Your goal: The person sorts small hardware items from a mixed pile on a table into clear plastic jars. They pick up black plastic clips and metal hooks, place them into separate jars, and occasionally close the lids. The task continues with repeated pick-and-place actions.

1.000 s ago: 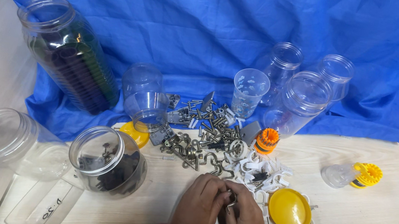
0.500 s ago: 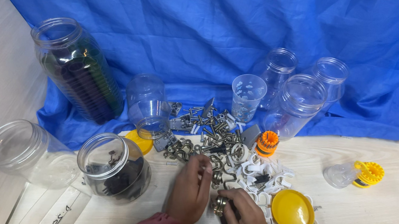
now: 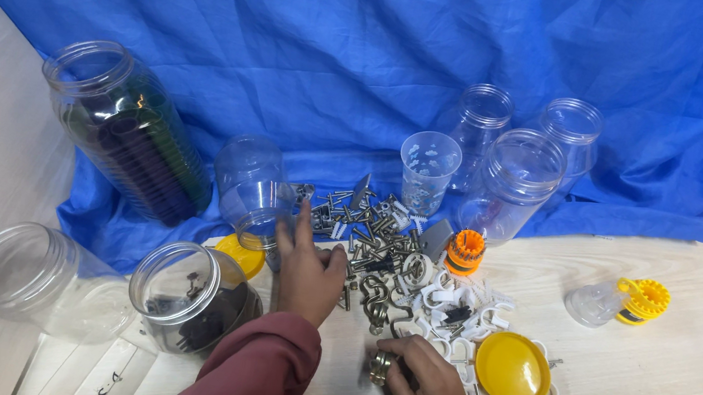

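Blue cloth (image 3: 374, 36) being draped over pale wooden table (image 3: 685, 299), upper frame. Left hand (image 3: 309, 270) being stretched, fingers spread, toward overturned clear jar (image 3: 254, 188) at centre-left, fingertips just beside its mouth. Small metal rings (image 3: 382, 368) being pinched in curled right hand (image 3: 432, 390), lower centre. Screw pile (image 3: 366, 227) lying above; yellow lid (image 3: 512, 369) just right.

This looks like a makeshift sorting bench in a workshop or small hardware store room. A pale wooden table (image 3: 665, 379) is half draped with a crumpled blue cloth (image 3: 373, 45) that also rises behind as a backdrop. On it lie a heap of loose screws and hooks (image 3: 364, 236), white cable clips (image 3: 455, 308), clear plastic jars (image 3: 514, 179) and yellow lids (image 3: 512, 369).
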